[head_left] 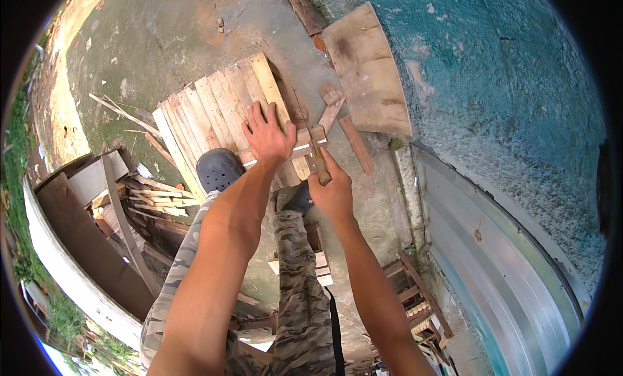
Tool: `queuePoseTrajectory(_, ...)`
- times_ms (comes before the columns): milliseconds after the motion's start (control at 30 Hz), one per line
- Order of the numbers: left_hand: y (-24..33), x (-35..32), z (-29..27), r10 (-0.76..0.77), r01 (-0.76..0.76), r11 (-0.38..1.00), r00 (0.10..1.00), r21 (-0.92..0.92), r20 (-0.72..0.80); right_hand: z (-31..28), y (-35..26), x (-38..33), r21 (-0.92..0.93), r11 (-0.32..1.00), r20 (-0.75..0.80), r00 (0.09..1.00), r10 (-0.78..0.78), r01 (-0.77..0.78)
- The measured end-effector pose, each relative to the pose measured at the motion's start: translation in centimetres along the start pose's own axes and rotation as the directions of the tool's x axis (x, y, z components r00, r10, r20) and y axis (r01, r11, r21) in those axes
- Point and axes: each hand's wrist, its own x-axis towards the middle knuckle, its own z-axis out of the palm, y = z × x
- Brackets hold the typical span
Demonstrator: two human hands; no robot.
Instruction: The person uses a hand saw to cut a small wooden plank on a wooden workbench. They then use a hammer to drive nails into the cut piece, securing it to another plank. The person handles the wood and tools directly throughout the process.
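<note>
My left hand (269,134) lies flat with its fingers spread, pressing on a panel of pale wooden slats (224,97) and partly covering a narrow wooden strip (303,138) laid across it. My right hand (333,193) is closed around the wooden handle of what looks like a frame saw (317,156). The saw stands across the strip's right end, beside the panel's edge. A thin dark line, perhaps its blade seen edge-on, runs up and away from the handle. A dark clog (219,169) on my left foot rests on the panel's near left edge.
Loose boards (355,144) lie right of the panel, below a warped plywood sheet (366,71) by the blue wall (493,64). Corrugated metal (500,246) stands at the right. A white-rimmed bin (58,262) with wood scraps (159,197) is at the left.
</note>
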Motion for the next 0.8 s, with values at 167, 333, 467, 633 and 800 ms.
queuePoseTrajectory(167, 0.2, 0.1, 0.1, -0.025, 0.024, 0.999, 1.0, 0.029, 0.019, -1.0, -2.4, -1.2, -0.048, 0.998, 0.023, 0.999, 0.036, -0.034)
queuePoseTrajectory(333, 0.2, 0.2, 0.2, -0.023, 0.023, 1.0, 0.999, 0.01, 0.028, -4.9, -6.7, -6.6, -0.115, 0.99, 0.062, 0.994, 0.091, -0.083)
queuePoseTrajectory(467, -0.2, 0.0, 0.2, -0.031, 0.031, 0.999, 0.998, 0.01, 0.05, -8.2, -7.2, -13.1, -0.078, 0.976, 0.144, 0.966, 0.215, -0.206)
queuePoseTrajectory(633, -0.3, -0.1, 0.1, -0.017, 0.017, 1.0, 0.999, -0.009, 0.049, -7.4, -10.2, -10.6, -0.112, 0.994, 0.103, 0.994, 0.029, -0.017)
queuePoseTrajectory(800, -0.1, 0.2, -0.3, -0.022, 0.023, 1.0, 0.999, -0.008, 0.037, 1.2, -4.9, 4.3, -0.193, 0.979, -0.016, 0.998, 0.064, -0.066)
